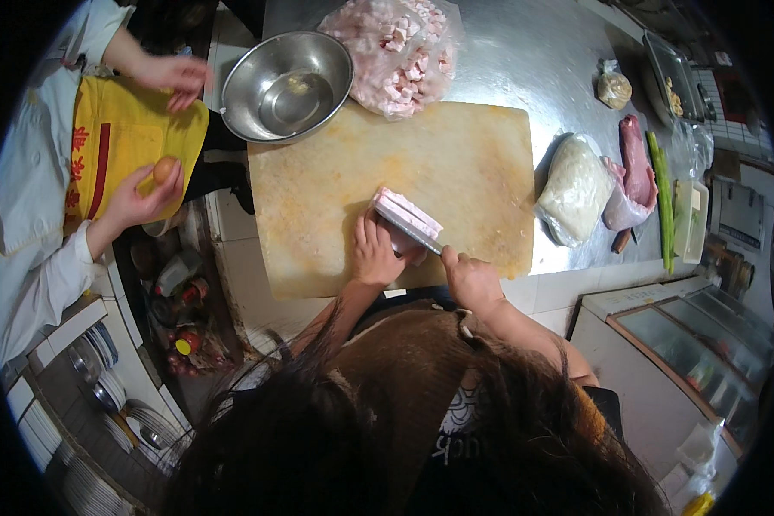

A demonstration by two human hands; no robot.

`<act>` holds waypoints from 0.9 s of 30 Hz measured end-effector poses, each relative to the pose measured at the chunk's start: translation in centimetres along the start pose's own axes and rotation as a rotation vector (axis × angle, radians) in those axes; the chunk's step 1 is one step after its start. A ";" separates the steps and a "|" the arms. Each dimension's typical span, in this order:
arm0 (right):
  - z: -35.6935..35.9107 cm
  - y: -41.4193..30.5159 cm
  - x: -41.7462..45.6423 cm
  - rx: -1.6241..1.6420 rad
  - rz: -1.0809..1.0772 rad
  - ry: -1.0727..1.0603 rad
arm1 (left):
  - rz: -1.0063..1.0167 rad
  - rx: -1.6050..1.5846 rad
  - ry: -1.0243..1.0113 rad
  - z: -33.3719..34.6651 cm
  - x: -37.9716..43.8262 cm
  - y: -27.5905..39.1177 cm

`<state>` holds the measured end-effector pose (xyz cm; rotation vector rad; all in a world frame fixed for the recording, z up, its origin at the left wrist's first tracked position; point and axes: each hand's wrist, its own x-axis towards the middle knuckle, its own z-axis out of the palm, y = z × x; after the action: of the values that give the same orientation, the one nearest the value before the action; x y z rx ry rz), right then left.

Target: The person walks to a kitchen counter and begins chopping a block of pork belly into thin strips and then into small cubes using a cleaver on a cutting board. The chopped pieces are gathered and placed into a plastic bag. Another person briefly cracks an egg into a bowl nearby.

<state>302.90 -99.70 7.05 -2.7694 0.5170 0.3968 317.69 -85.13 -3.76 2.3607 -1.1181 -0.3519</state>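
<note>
A kitchen knife [409, 224] is gripped by its handle in my right hand [474, 278]. Its blade runs diagonally up and left across a block of pale pink, fatty meat [413, 209], at the near side of a worn cutting board [322, 193]. Cut strips of the meat lie along the blade's far side. My left hand [375, 253] presses on the near part of the block, fingers close to the blade. Part of the meat is hidden under the knife and that hand.
Beyond the board are a steel bowl [284, 87] and a plastic bag of diced meat [403, 58]. To the right lie a wrapped pale mass [574, 187], a meat piece [635, 161] and green stalks [662, 200]. At left, another person's hand holds an egg [165, 169].
</note>
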 end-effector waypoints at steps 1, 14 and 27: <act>-0.1 -0.1 0.2 -0.021 0.004 -0.060 | 0.008 -0.011 0.032 0.0 0.1 0.0; -2.1 -1.4 4.7 0.038 0.015 -0.184 | 0.029 0.072 0.132 -0.6 0.8 0.1; -2.6 -0.2 3.1 -0.004 0.060 -0.311 | 0.031 0.006 0.115 0.3 0.5 0.0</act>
<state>306.31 -101.33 8.50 -2.6293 0.5205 0.8251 317.90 -85.64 -3.98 2.3345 -1.1021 -0.1987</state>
